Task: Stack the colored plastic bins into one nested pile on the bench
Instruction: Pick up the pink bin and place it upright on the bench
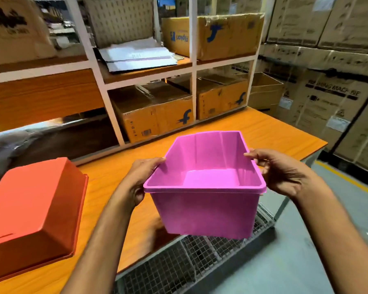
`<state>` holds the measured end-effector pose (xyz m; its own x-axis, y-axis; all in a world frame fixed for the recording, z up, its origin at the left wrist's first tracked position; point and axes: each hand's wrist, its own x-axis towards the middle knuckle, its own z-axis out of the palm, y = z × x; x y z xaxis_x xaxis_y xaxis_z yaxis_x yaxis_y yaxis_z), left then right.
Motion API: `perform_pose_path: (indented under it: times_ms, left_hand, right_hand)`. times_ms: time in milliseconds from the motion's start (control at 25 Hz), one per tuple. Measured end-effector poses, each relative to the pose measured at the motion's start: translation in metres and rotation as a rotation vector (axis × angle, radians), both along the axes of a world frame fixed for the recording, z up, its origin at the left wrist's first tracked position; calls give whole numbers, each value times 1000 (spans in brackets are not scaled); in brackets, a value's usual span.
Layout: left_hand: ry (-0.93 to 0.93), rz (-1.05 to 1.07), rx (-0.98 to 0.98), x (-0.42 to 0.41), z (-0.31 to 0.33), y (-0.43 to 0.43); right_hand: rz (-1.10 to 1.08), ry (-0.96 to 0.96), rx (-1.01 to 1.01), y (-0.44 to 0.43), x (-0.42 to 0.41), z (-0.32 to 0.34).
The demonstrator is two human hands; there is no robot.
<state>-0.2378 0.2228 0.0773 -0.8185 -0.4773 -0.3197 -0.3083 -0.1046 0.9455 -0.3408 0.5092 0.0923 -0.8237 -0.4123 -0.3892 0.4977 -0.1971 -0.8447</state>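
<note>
Both hands hold one open-topped pink plastic bin (206, 213) between them: the left hand (140, 177) grips its left rim, thumb hooked over the edge, and the right hand (283, 175) pinches the right rim the same way. It hangs upright, empty, over the near edge of the orange wooden bench (263, 132). Well off to the left of the left hand, an orange-red plastic bin (34, 206) lies upside down on the bench (rim flat to the top). Beyond the hands, brown cardboard boxes (155, 115) fill a white shelf.
</note>
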Motion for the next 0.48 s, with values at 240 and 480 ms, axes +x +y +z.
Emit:
perform_pose_path:
  times_ms: [240, 480]
  left_hand:
    - [-32, -233, -14, -58, -18, 117]
    - [-69, -551, 66, -105, -38, 199]
  right_hand:
    - [-107, -53, -8, 137, -18, -9]
    - [-202, 71, 164, 248, -23, -41]
